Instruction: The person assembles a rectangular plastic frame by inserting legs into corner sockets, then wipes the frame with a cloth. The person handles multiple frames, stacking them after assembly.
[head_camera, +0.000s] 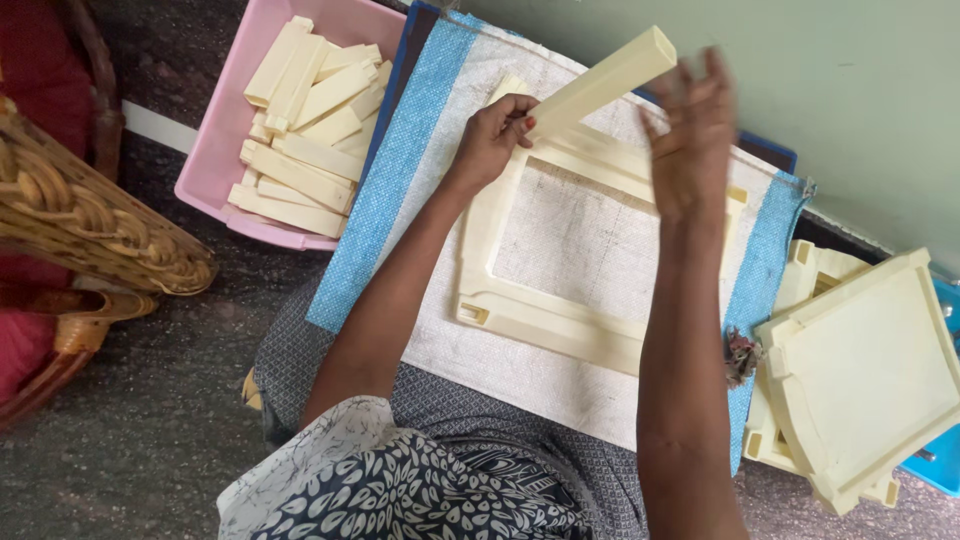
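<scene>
1 cream plastic bar, hollow square section, held tilted in upper centre of frame; its lower end is pinched in left hand, fingers curled tight round it. Right hand is raised just right of the bar, fingers spread and loose, blurred; can't tell if it touches the bar, grasps nothing visible. 1 cream rectangular frame, smooth moulded plastic w/ open middle, lies flat at centre on a white woven sack cloth w/ 2 blue edge bands. Pink plastic tub upper left holds approx a dozen more cream bars, piled loose. Lower right: stack of cream square panels, at least 2, top one tilted. Wicker basket at left edge, woven cane. Floor is dark speckled stone.
</scene>
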